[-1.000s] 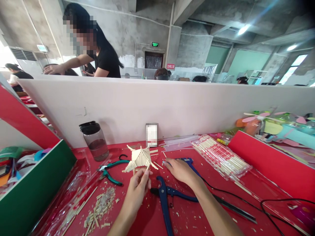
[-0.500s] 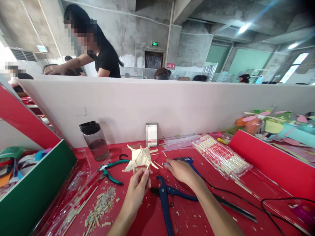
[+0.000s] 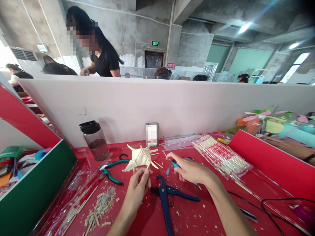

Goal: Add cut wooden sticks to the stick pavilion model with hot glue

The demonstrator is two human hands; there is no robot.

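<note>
My feed centres on the stick model (image 3: pixel 140 157), sitting on the red table (image 3: pixel 137 221). At its near edge my left hand (image 3: pixel 139 184) has thumb and finger pinched on a short stick (image 3: pixel 148 167) — its lower end is behind the fingers, so I can't make out whether it joins the model. Right of the model, my right hand (image 3: pixel 193 171) is curled over a light blue item (image 3: pixel 175 164); the palm covers most of it, and I cannot tell whether the fingers grip it. A darker blue tool (image 3: pixel 191 158) behind that hand is mostly hidden too. A small blue piece (image 3: pixel 167 172) lies between the model and that hand.

Nearer me than the model, the navy cutter (image 3: pixel 163 191) runs off the bottom of view. Left of the model are green-handled pliers (image 3: pixel 113 179), and beyond them a water bottle (image 3: pixel 95 141); just behind it, a small upright block (image 3: pixel 152 134) is blurred out. Far right of it, a red panel (image 3: pixel 265 160) partly screens another person's arm (image 3: pixel 290 146). Behind everything, a white partition (image 3: pixel 172 105) cuts off a person in black (image 3: pixel 105 60).
</note>
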